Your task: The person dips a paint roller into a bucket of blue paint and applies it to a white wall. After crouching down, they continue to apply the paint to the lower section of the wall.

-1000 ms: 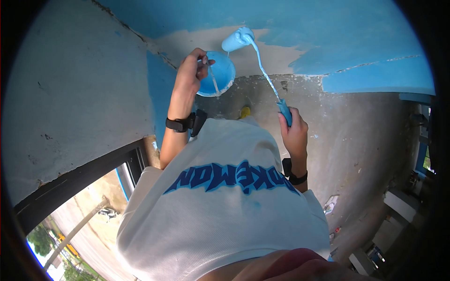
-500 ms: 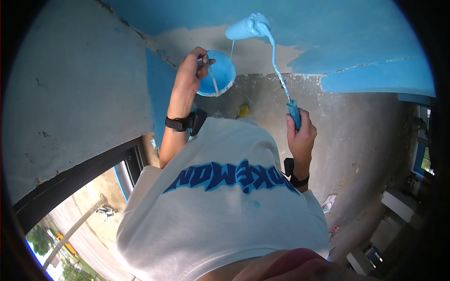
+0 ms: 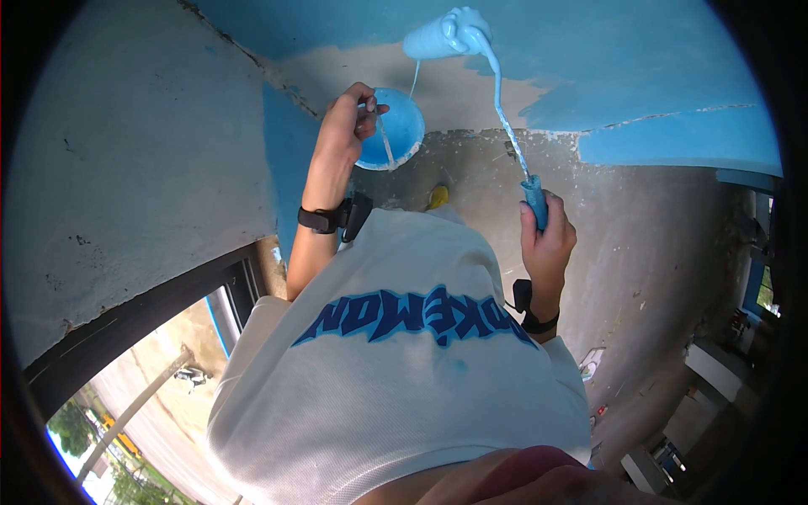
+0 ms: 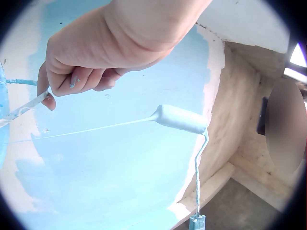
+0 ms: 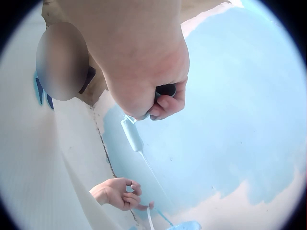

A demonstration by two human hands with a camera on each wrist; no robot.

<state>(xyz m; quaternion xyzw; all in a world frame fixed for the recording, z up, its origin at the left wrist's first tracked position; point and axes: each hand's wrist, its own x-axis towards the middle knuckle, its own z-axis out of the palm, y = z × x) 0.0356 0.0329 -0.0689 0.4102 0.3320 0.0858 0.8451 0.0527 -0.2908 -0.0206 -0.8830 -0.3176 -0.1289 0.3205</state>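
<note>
Right hand (image 3: 551, 242) is gripping roller handle (image 3: 534, 199) — roller sleeve (image 3: 431, 39) is lying forward-left, crosswise, trailing paint toward bucket (image 3: 409, 119) — nearer left hand (image 3: 343, 126) is holding bucket's bail (image 3: 386, 143).

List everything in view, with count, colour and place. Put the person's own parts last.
Paint roller: one, light blue, raised before the wall
Paint strand: one, light blue, trailing from the roller
Bucket: one, blue inside, below the left hand
Bucket handle: one, whitish, across the bucket
Painted wall: one, blue with pale patches, ahead
Side wall: one, mostly grey, left
Floor: one, grey, below
Frame: one, black, lower left
Pole: one, brownish, outside
Trees: uncountable, green, outside
Right-edge clutter: too unclear to count
T-shirt: one, white, blue lettering, worn
Wrist straps: two, black, one per wrist
Left hand: one, bare, gripping the bucket handle
Right hand: one, bare, gripping the roller's blue grip
</note>
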